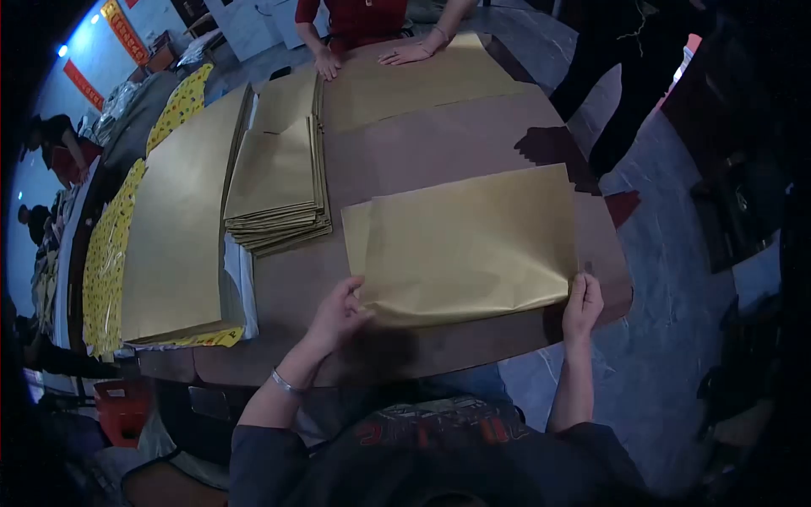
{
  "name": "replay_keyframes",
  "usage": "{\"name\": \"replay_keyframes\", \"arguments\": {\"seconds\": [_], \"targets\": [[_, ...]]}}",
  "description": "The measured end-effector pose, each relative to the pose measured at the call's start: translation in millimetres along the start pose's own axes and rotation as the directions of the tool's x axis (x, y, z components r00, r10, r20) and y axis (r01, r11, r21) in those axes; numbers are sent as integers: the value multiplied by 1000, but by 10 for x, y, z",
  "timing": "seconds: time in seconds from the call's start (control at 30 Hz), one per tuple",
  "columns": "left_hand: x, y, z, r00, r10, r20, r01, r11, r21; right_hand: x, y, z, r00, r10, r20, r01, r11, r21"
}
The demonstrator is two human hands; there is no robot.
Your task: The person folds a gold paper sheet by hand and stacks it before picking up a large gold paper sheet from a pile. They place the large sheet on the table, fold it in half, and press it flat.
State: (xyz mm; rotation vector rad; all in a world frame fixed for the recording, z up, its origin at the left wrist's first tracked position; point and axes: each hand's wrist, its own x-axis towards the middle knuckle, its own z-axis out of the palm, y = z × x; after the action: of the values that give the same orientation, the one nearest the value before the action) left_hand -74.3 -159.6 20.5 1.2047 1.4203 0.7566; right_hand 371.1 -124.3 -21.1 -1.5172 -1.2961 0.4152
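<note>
A large sheet of gold-brown paper (473,245), folded over with a narrower flap showing at its left side, is held above the near part of the table. My left hand (340,314) pinches its lower left corner between thumb and fingers. At the lower right corner, my right hand (583,302) grips the paper, its fingers closed on the edge. The paper's near edge is slightly raised and creased.
Left of the sheet lie a pile of folded brown paper pieces (274,182) and a tall stack of large sheets (182,220) on yellow patterned wrapping (106,270). Across the brown table (405,156), a co-worker's hands (405,55) rest on another sheet (414,84). Another person stands at upper right.
</note>
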Motion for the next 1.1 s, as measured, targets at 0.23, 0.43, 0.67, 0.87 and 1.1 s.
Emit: {"name": "replay_keyframes", "arguments": {"seconds": [0.23,0.43,0.67,0.87,1.1], "targets": [[464,130,80,985,51,-164,-93,961,-262,56,-62,136,991,-56,122,78,978,-191],[758,195,1,965,-23,-260,-25,984,-178,139,-302,104,977,-31,210,104,933,-345],[640,-53,-138,910,175,-376,-18,923,386,252,-424,238,953,145,265,22,841,-540],[689,-35,-124,888,285,-362,-68,857,511,214,-358,238,968,57,243,87,835,-543],[643,236,-97,912,239,-334,-30,850,527,191,-290,266,966,-41,256,180,817,-548]]}}
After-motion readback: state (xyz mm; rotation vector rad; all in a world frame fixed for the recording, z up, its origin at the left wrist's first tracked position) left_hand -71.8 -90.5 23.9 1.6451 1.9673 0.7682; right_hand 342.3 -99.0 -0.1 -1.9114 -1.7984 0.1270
